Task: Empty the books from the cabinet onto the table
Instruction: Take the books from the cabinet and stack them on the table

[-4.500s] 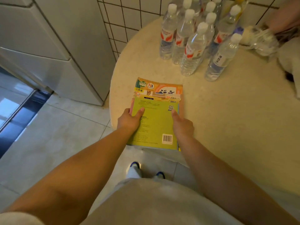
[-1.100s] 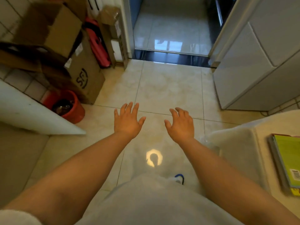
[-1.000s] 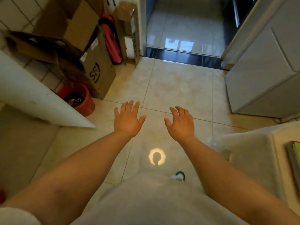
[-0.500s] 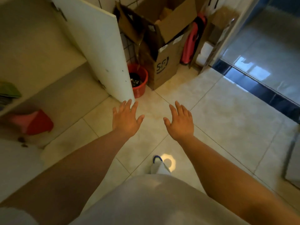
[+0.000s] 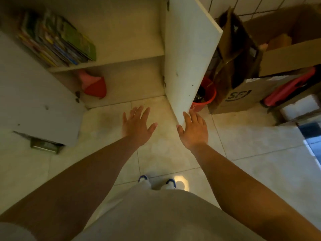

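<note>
The cream floor tiles [image 5: 251,136] are smooth and shiny, with a bright spot of light on them. The white flat cabinet door [image 5: 187,54] looks smooth and dull, like painted board, and has a few small dark marks. The pale shelf board [image 5: 121,58] inside looks dull too. The colourful paper books [image 5: 57,40] have slightly shiny covers. The brown cardboard box [image 5: 243,94] is rough and dull, with bent flaps. The round orange bucket [image 5: 206,100] looks like smooth plastic. The white wall tiles [image 5: 260,4] are glossy.
</note>
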